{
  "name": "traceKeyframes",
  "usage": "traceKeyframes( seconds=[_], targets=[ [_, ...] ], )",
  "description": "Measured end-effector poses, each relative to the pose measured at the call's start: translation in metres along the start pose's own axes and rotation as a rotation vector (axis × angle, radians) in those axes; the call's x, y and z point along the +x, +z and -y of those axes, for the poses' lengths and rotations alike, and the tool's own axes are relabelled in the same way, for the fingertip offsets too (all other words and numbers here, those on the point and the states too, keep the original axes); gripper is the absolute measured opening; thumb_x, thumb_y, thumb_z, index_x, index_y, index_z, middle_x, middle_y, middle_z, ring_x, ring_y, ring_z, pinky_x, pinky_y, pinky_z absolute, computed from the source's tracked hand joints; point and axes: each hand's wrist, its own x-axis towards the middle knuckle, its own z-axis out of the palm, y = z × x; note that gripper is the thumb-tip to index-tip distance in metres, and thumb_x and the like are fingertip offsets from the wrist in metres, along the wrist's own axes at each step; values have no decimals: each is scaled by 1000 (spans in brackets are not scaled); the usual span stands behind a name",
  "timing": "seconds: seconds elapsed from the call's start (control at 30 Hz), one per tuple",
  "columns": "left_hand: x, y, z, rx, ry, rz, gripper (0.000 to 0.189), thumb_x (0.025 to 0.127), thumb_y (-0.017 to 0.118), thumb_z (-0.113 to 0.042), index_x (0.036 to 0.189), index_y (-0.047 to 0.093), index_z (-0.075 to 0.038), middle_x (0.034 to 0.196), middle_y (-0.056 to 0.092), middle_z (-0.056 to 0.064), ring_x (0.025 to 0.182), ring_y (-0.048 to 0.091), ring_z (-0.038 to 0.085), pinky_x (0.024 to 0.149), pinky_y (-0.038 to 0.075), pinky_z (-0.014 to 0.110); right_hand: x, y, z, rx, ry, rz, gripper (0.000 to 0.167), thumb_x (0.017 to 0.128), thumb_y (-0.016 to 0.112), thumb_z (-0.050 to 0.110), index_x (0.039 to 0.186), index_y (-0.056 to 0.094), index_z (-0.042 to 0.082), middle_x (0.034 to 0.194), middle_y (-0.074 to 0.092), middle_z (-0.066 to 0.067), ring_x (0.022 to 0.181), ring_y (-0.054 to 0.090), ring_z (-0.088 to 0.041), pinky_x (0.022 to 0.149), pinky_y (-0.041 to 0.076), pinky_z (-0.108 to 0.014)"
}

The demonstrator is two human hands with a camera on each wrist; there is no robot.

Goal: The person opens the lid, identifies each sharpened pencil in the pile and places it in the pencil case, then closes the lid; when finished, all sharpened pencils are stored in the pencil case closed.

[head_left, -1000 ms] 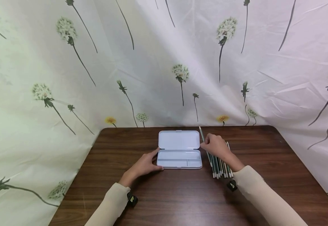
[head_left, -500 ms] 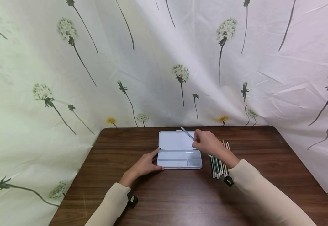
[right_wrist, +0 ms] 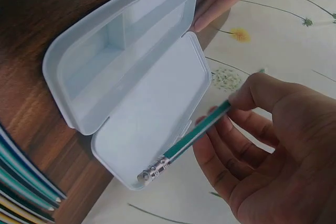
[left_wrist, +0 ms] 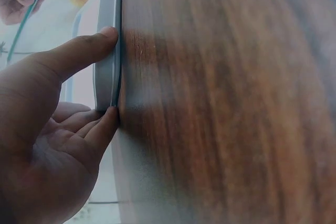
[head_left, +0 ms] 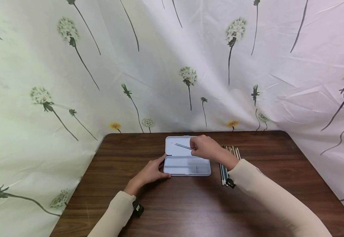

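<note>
A white pencil case (head_left: 187,174) lies unfolded on the table, its lid (right_wrist: 152,103) laid back and its divided tray nearer the person. My left hand (head_left: 148,172) holds the tray's left end, the thumb on the front wall (left_wrist: 106,59) and the fingers round the end. Above the lid, my right hand (head_left: 206,147) pinches a green pencil (right_wrist: 197,131) between thumb and fingers. The pencil's metal band and eraser point toward the right wrist camera, while its sharpened end points left in the head view. No pencils show in the tray's compartments.
Right of the case, several pencils (head_left: 222,174) lie side by side, partly hidden under the right forearm. Behind the brown wooden table (head_left: 136,144) hangs a white flowered cloth (head_left: 160,82). Each wrist wears a small black camera.
My right hand has lifted the pencil from beside the pile and carried it left over the lid, turning it from upright in view to nearly sideways. The left hand keeps its place.
</note>
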Motion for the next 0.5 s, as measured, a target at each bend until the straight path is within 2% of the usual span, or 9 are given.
traceKeyframes(
  seconds=[0.13,0.27,0.37,0.5],
  targets=[
    [1,0,1,2,1,-4,101,87,91,-28,167,34,-4,166,46,19,151,50,30,120,46,48,9,1,4,-49,-71,49,3,92,73,9,93,72,12,83,69,3,74,57,-10,70,51,-31],
    [0,0,2,-8,-6,1,101,87,91,-27,167,33,-5,166,46,18,150,51,30,120,46,48,15,4,8,-118,-138,108,9,92,71,6,87,70,13,79,66,5,72,54,-9,67,49,-28],
    [-1,-1,2,-11,-8,-1,101,87,91,-27,167,34,-5,165,47,18,150,52,30,120,46,48,18,8,11,-130,-127,169,9,95,71,6,89,72,13,79,65,5,71,53,-9,65,46,-27],
    [-1,-1,1,-9,-11,1,100,87,91,-29,167,34,-5,165,47,17,150,51,29,120,46,48,21,16,15,-103,-80,225,9,97,73,7,91,74,13,82,68,3,72,56,-10,67,49,-28]
  ],
)
